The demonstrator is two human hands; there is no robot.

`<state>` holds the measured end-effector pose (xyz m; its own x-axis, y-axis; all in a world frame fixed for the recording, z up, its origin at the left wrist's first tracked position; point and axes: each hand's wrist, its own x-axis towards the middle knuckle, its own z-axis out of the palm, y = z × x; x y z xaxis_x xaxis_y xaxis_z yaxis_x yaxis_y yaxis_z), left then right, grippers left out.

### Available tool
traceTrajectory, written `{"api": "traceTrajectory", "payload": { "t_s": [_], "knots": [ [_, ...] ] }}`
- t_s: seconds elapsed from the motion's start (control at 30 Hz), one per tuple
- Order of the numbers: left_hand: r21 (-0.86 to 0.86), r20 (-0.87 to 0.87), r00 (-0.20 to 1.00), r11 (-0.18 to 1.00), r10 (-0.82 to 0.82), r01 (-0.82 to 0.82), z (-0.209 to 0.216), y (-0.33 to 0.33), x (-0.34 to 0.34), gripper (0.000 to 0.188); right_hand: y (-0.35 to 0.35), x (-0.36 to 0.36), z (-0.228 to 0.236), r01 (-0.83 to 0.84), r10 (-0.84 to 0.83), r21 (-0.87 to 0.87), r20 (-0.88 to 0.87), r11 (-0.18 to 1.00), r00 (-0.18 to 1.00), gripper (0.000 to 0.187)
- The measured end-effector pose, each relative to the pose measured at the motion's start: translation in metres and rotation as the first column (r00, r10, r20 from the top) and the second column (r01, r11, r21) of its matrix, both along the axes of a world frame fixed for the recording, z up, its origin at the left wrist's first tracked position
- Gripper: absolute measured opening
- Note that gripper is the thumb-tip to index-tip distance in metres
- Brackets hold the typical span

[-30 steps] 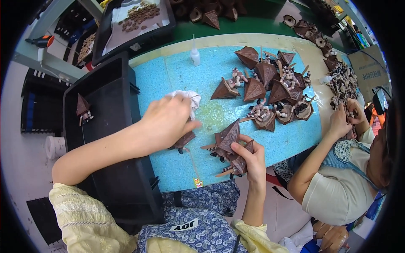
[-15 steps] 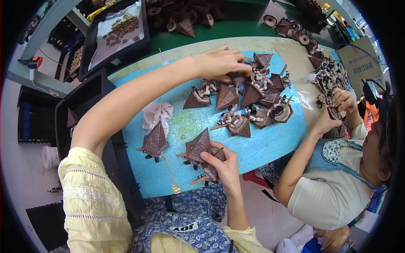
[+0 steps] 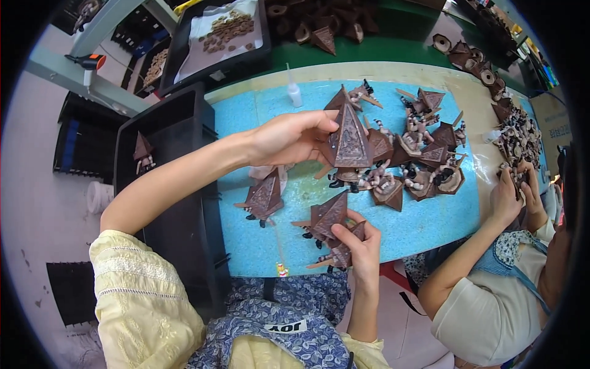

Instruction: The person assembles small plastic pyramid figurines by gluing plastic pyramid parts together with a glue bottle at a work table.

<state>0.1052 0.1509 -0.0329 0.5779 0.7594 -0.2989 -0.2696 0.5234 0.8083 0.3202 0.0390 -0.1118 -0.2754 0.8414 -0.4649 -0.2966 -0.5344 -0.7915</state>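
My left hand (image 3: 289, 140) is closed around a dark brown figurine (image 3: 351, 142) with a pointed, pyramid-like head, held upright above the blue mat (image 3: 246, 240). My right hand (image 3: 362, 245), nearer to me, grips a similar pyramid-headed figurine (image 3: 329, 214), its thumb lying over a second brown piece (image 3: 342, 251) close to the mat's front edge. Left of it, another pyramid-headed figurine (image 3: 264, 195) stands by a crumpled pale cloth (image 3: 283, 174). Several more figurines with pale limbs and dark boots lie clustered (image 3: 388, 192) beyond my hands.
A deep black bin (image 3: 166, 114) with one figurine (image 3: 142, 146) in it stands to the left. Behind are a black tray (image 3: 246, 63) of small brown pieces and a white needle-tipped bottle (image 3: 294, 95). At right, a co-worker's hands (image 3: 507, 195) work beside a pile of parts (image 3: 519, 138).
My left hand has drawn back from the cluster, lifting a pyramid-headed figurine out. My right hand keeps its hold. The whole view has shifted left.
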Motion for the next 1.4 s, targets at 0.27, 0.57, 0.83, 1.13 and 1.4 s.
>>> {"api": "traceTrajectory", "payload": {
  "t_s": [0.27, 0.57, 0.83, 1.13, 1.4],
  "knots": [
    [0.038, -0.309, 0.923, 0.966, -0.231, 0.254, -0.02, -0.021, -0.014, 0.044, -0.011, 0.026, 0.016, 0.164, -0.17, -0.082, -0.076, 0.983, 0.982, 0.044],
    [0.037, -0.495, 0.823, 0.94, -0.278, 0.339, -0.037, -0.042, -0.002, 0.046, 0.0, 0.03, 0.004, 0.033, -0.042, 0.055, 0.173, 0.998, 0.984, 0.047],
    [0.116, -0.534, 0.797, 0.91, -0.281, 0.399, -0.033, -0.045, 0.0, 0.069, 0.0, 0.034, 0.0, -0.011, 0.0, 0.075, 0.141, 0.997, 0.99, 0.05],
    [-0.039, -0.562, 0.78, 0.951, -0.276, 0.308, -0.031, -0.04, -0.02, 0.071, 0.012, 0.045, 0.0, -0.121, 0.127, 0.053, -0.13, 0.991, 0.983, 0.067],
    [-0.148, -0.466, 0.821, 0.944, -0.329, 0.294, -0.03, -0.044, -0.025, 0.07, 0.003, 0.041, 0.002, -0.065, 0.074, 0.049, -0.212, 0.997, 0.974, 0.065]
  ]
}}
